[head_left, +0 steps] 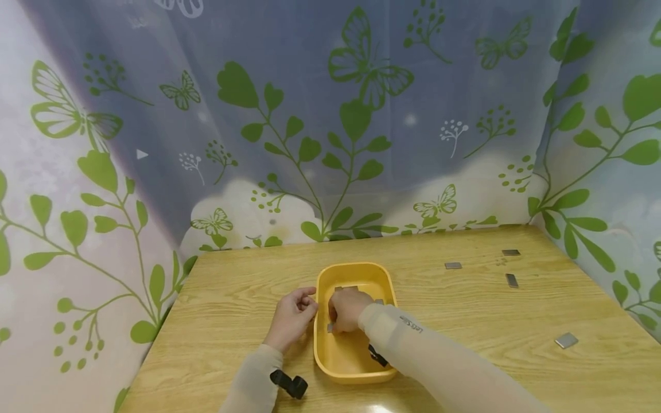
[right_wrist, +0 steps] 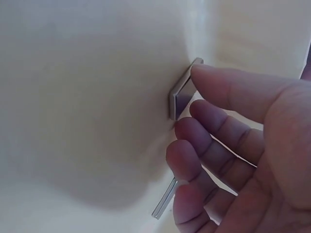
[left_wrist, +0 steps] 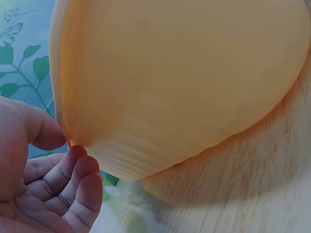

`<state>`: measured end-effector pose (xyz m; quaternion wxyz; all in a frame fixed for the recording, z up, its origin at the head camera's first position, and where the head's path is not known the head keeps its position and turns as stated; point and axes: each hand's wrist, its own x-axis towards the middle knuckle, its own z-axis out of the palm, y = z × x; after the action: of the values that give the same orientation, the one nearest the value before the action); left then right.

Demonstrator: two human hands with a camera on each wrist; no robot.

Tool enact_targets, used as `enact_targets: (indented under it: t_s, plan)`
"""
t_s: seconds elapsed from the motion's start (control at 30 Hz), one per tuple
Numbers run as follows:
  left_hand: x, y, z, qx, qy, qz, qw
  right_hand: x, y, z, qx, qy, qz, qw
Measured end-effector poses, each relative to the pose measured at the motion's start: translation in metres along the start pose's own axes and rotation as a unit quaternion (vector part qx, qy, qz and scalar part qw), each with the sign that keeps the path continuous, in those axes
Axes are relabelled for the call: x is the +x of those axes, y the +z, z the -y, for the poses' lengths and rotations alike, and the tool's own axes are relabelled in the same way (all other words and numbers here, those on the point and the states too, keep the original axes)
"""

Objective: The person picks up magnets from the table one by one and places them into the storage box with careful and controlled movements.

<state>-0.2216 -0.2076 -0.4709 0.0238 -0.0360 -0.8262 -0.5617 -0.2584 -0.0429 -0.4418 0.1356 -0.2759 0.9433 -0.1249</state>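
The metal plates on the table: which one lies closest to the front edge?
The plate at the far right, alone; the other three lie farther back.

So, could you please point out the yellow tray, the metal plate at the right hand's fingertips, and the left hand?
yellow tray (head_left: 354, 270), head view, far rim.
metal plate (right_wrist: 179, 96), right wrist view, its edge.
left hand (head_left: 292, 316), head view, back of hand.
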Motion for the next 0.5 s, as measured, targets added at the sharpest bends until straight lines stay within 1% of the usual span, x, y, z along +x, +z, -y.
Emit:
enact_targets:
  t_s: [0.03, 0.2, 0.23, 0.27, 0.5]
  plan:
    - [-0.003, -0.001, -0.006, 0.0, 0.0, 0.001, 1.0, 0.0, 0.0, 0.0, -0.001, 0.001, 0.001, 1.0]
    - [-0.002, -0.001, -0.005, -0.005, -0.002, 0.002, 1.0, -0.003, -0.004, -0.002, 0.003, -0.006, 0.004, 1.0]
    - [-0.003, -0.001, -0.005, -0.005, -0.003, 0.001, 1.0, -0.003, -0.005, -0.003, 0.005, -0.009, 0.003, 1.0]
    - [0.0, -0.001, 0.001, -0.004, 0.001, -0.001, 1.0, -0.004, -0.006, -0.004, 0.009, -0.012, 0.001, 1.0]
    - [0.0, 0.0, 0.001, -0.001, 0.004, -0.007, 1.0, -0.008, -0.019, -0.01, 0.029, -0.017, -0.016, 0.999]
